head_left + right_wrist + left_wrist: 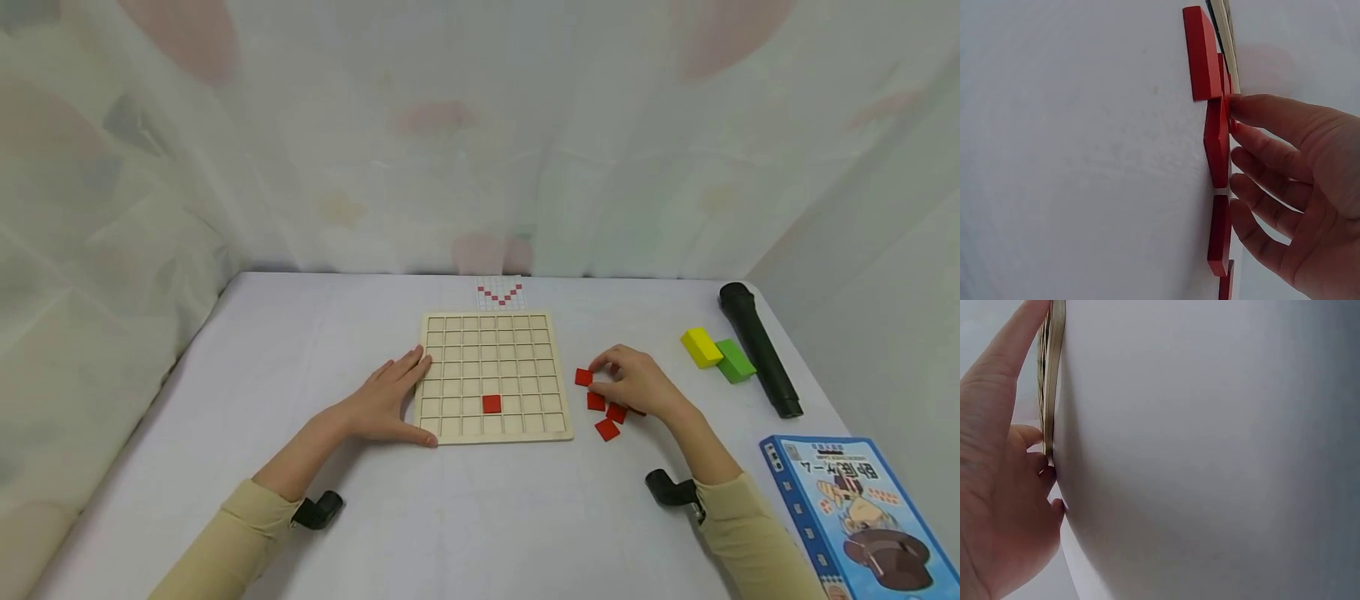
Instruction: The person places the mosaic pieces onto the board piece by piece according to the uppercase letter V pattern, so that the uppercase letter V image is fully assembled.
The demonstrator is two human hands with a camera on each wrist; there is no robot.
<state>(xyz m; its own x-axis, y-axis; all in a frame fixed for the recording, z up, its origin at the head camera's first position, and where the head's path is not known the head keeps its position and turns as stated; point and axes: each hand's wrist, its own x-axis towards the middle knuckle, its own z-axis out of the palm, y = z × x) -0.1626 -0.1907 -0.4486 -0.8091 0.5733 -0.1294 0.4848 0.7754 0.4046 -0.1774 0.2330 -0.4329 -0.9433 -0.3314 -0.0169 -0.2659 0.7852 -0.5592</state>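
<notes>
A square wooden grid board [530,436] lies on the white table, with one red tile [491,404] in a cell of its lower half. My left hand [386,402] rests at the board's left side, fingers along that edge and thumb at the near corner. In the left wrist view the thumb stretches along the board's pale edge [1055,375]. Right of the board my right hand [636,383] pinches a red tile [583,377] between thumb and index finger. Several loose red tiles [607,430] lie under and beside this hand; in the right wrist view they line up beside its curved fingers [1266,187].
Behind the board lies a pattern card [501,293] with red squares in a V. A yellow block [702,347], a green block [735,362] and a black cylinder [761,350] are at the right. A blue illustrated box [862,508] occupies the near right corner.
</notes>
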